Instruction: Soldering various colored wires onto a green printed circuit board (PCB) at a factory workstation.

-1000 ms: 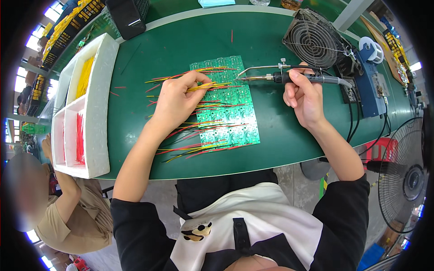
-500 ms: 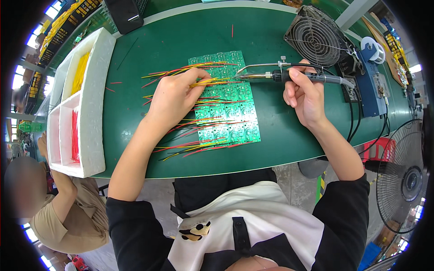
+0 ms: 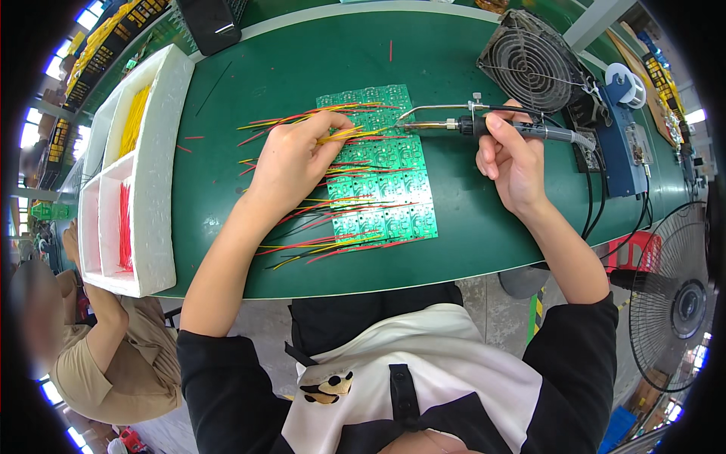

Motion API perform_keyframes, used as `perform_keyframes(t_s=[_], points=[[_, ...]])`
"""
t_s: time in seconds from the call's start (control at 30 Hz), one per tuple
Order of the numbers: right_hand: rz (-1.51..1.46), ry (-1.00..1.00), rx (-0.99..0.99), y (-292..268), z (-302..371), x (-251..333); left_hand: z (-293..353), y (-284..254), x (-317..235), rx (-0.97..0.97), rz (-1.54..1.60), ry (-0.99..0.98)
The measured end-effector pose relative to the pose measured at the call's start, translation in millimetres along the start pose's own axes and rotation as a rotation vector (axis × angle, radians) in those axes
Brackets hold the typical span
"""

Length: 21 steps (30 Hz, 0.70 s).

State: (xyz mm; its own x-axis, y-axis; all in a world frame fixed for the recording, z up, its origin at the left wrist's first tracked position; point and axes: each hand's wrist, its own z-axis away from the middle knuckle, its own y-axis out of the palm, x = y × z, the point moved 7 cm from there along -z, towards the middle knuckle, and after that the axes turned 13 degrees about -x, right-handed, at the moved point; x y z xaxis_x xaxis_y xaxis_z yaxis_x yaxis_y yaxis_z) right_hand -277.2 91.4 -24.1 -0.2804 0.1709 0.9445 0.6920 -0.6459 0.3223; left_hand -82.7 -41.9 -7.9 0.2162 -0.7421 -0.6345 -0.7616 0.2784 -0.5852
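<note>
From my remote post I record the circuit board panel on the green surface, between the hands, its long axis running near to far. The left hand is nearer, over the panel's left edge, thumb and fingers pinched together on yellow wires that point right. The right hand, off the panel's right edge, is curled round the soldering iron, which points left; its tip meets or nearly meets the wire ends, contact undetermined. I note loose wire bundles crossing the panel's left edge, the foam tray well apart to the left, the boxed fan far right. A strip of surface separates panel and near edge.
</note>
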Motion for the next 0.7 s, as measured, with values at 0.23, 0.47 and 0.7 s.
perform_keyframes(t_s=[0.23,0.47,0.7], points=[[-0.037,-0.02,-0.027,-4.2,-0.2,1.8,-0.4,1.1,1.4,-0.004,0.001,0.027],[-0.018,0.015,0.002,-0.2,0.1,-1.3,-0.2,1.4,-0.6,-0.002,-0.02,0.039],[0.006,0.012,0.023,0.9,0.3,-2.3,0.0,-0.4,-1.4,-0.007,-0.028,0.031]])
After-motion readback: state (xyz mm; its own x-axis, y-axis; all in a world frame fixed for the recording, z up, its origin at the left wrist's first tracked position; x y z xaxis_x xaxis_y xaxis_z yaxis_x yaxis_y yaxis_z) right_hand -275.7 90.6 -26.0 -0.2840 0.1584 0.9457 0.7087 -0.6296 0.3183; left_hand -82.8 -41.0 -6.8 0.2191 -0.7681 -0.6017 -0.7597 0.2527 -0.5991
